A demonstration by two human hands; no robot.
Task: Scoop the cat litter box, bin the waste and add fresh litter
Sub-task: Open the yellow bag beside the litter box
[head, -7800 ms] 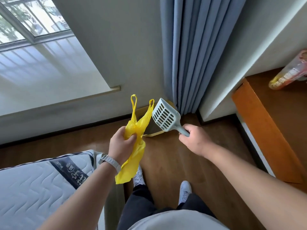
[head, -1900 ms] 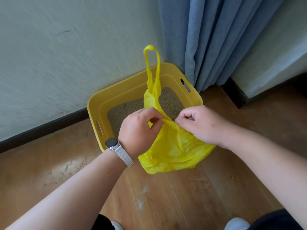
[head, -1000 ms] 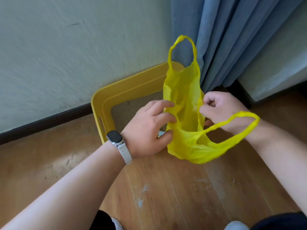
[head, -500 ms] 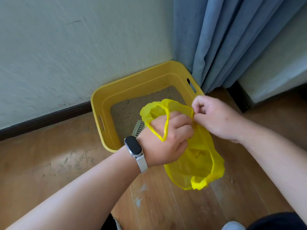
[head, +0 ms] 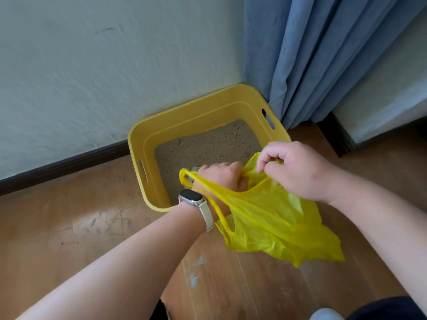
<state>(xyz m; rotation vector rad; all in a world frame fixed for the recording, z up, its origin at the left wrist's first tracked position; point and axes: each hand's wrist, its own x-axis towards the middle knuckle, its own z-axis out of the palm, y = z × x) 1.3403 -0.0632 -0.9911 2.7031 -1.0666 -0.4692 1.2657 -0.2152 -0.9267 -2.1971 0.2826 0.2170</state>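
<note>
Hands close together, both clamped on a thin yellow plastic carrier bag (head: 277, 227) just above the near right corner of the box. Left hand (head: 221, 175) has its fingers curled into the bag's mouth, with one handle loop stretched across the wrist beside a dark-faced wristwatch on a white strap (head: 190, 196). Right hand (head: 295, 169) pinches the opposite edge of the mouth between curled fingers and thumb. The bag's body hangs crumpled below the right wrist, over the brown wooden plank floor (head: 69, 227). Yellow rectangular plastic litter box with slotted handles (head: 184, 118) sits on the floor in the corner, against the pale wall (head: 115, 65) and touching the blue pleated curtain (head: 312, 54). Sandy beige litter (head: 208, 144) covers its bottom. A small grey piece of the slotted scoop (head: 194, 168) shows in the litter behind the left hand; the rest is hidden.
</note>
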